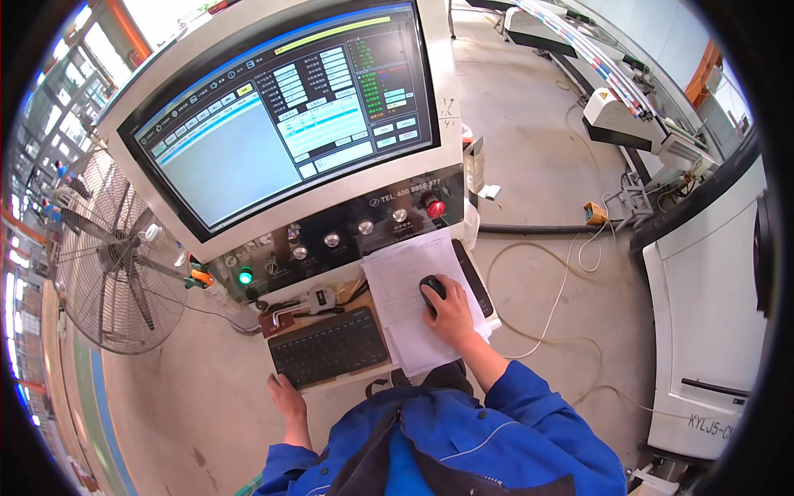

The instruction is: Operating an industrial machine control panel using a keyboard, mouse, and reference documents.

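My right hand [451,316] rests over a black computer mouse [431,291], its fingers curved around it. The mouse sits on a stack of white paper sheets [401,285] that covers the right part of the console shelf [356,377]. To the left of the papers lies a black keyboard [329,347]. My left hand [287,399] is at the shelf's near left corner, fingers loosely extended against its edge and holding nothing visible. Above stands a large lit screen [240,165] with tables and input fields.
Below the screen a control panel carries several knobs, a red button [435,208] and a green lamp [246,275]. A tape measure [321,298] lies behind the keyboard. At left stands a caged fan [120,256]; at right, a white machine cabinet [703,331]. Hoses [542,245] cross the floor.
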The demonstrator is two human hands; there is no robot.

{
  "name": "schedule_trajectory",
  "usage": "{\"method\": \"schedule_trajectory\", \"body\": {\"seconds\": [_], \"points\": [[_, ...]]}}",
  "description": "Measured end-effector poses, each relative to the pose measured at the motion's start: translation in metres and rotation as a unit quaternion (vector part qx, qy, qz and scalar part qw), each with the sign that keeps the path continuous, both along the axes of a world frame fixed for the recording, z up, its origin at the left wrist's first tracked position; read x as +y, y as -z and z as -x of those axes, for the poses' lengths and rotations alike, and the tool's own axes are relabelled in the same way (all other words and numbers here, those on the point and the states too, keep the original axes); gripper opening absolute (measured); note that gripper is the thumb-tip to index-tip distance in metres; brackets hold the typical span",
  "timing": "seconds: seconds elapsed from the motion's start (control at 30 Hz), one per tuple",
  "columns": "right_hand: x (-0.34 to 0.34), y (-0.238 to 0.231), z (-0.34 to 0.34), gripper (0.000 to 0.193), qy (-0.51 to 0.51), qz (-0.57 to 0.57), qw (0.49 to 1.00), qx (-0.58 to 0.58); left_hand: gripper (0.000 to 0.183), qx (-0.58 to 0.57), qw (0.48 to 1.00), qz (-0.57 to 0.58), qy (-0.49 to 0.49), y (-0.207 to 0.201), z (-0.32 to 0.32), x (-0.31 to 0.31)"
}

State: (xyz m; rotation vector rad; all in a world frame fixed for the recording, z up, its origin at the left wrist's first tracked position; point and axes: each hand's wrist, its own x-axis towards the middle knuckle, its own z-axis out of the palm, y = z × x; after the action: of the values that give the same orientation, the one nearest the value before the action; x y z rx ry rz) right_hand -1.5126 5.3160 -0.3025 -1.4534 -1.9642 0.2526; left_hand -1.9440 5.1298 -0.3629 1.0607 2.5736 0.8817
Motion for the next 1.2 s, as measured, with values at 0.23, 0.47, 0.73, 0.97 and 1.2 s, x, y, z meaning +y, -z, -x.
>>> {"method": "schedule_trajectory", "body": {"seconds": [0.23,0.47,0.73,0.97,1.2], "points": [[0.000,0.000,-0.001,0.053,-0.014,0.006,1.000,0.005,0.057,-0.025,1.000,0.000,0.016,-0.010,-0.003,0.001],[0.000,0.002,-0.001,0.053,-0.017,0.006,1.000,0.010,0.058,-0.028,1.000,0.007,0.009,-0.011,-0.003,0.002],[0.000,0.001,0.000,0.053,-0.016,0.019,1.000,0.018,0.057,-0.024,1.000,0.009,0.012,-0.015,-0.006,0.002],[0.001,0.001,0.000,0.051,-0.016,0.015,1.000,0.012,0.056,-0.036,0.999,0.016,-0.003,-0.016,-0.006,0.004],[0.001,0.000,0.000,0.051,-0.012,0.016,1.000,0.003,0.055,-0.019,1.000,0.009,-0.005,-0.009,-0.004,0.003]]}}
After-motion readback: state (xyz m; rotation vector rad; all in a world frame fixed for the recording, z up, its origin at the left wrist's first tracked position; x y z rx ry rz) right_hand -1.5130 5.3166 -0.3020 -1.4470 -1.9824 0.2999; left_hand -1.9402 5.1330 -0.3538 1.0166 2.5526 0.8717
